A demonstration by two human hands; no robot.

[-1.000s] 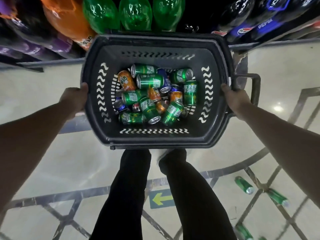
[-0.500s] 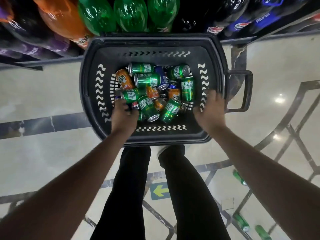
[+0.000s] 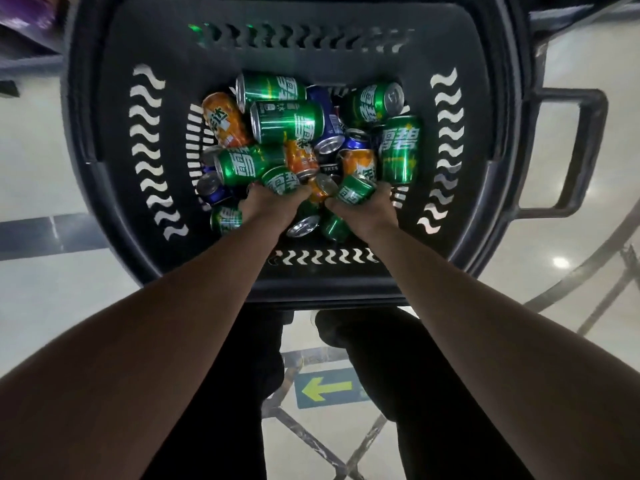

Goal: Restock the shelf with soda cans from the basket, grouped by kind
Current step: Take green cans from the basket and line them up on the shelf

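Both hands in basket (image 3: 104,140) — left hand (image 3: 268,206), right hand (image 3: 369,209) each gripping tilted green can.

Your dark plastic basket (image 3: 104,140) with wavy side slots has a jumbled pile of cans lying on their sides: mostly green cans (image 3: 289,121), some orange cans (image 3: 225,120) and a few blue cans (image 3: 329,116). You've got one green can in your left hand (image 3: 270,206) and another in your right hand (image 3: 367,209).

I see green cans (image 3: 287,122), orange cans (image 3: 224,120), blue cans (image 3: 329,129), a black basket (image 3: 491,150) with wavy cut-outs.
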